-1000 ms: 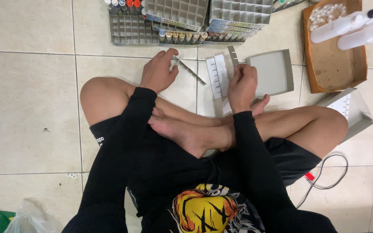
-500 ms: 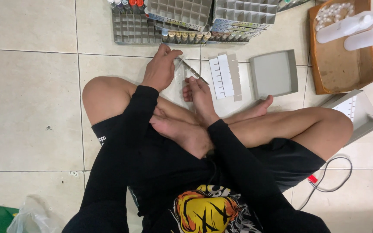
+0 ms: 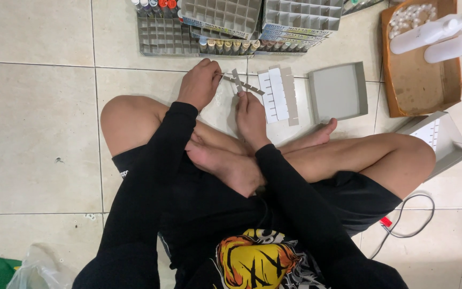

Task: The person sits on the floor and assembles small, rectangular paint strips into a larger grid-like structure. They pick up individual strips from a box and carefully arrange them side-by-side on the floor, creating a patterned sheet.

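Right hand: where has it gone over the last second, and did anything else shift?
The right hand came off the strip stack and moved left to meet the left hand at the slotted strips it holds. The grey tray, grid racks and crossed legs stayed put.

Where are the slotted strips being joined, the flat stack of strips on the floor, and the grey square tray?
slotted strips [image 3: 241, 84], head view, on the crossing between the hands
stack of strips [image 3: 278, 96], head view, middle of its top
grey square tray [image 3: 338, 91], head view, flat inner face

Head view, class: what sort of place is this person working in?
Probably a small home workshop or packing spot: a tiled floor to sit on, stacked gray divider trays, and a cardboard box holding white bottles.
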